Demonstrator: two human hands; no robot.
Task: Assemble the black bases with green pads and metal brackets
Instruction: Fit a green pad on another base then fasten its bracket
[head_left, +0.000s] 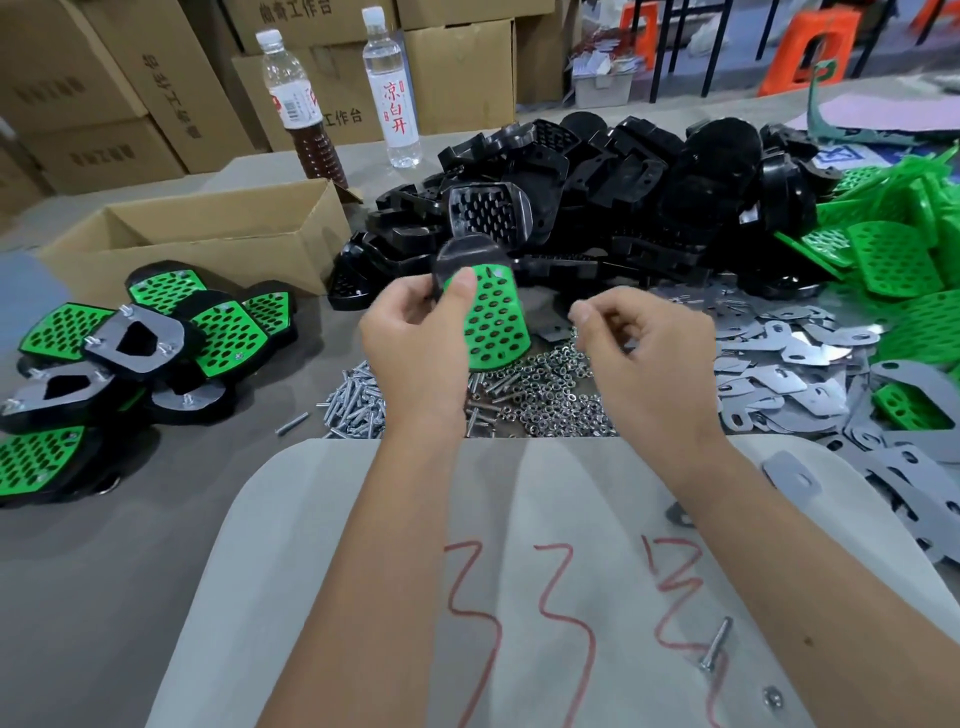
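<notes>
My left hand (415, 338) grips a black base (467, 254) with a perforated green pad (493, 317) laid on it, thumb pressed on the pad's upper left. The piece is held tilted above the table. My right hand (639, 338) hovers just right of it with curled fingers; its fingertips are blurred and I cannot tell whether they pinch something small. A heap of black bases (623, 192) lies behind. Loose green pads (904, 260) pile up at the right. Metal brackets (789, 364) are spread under the right hand.
Bolts (353, 400) and nuts (545, 389) lie under my hands. Finished assemblies (156, 332) are stacked at the left beside an open carton (218, 239). Two bottles (389, 88) stand at the back. One bolt (717, 644) rests on the white sheet (363, 545).
</notes>
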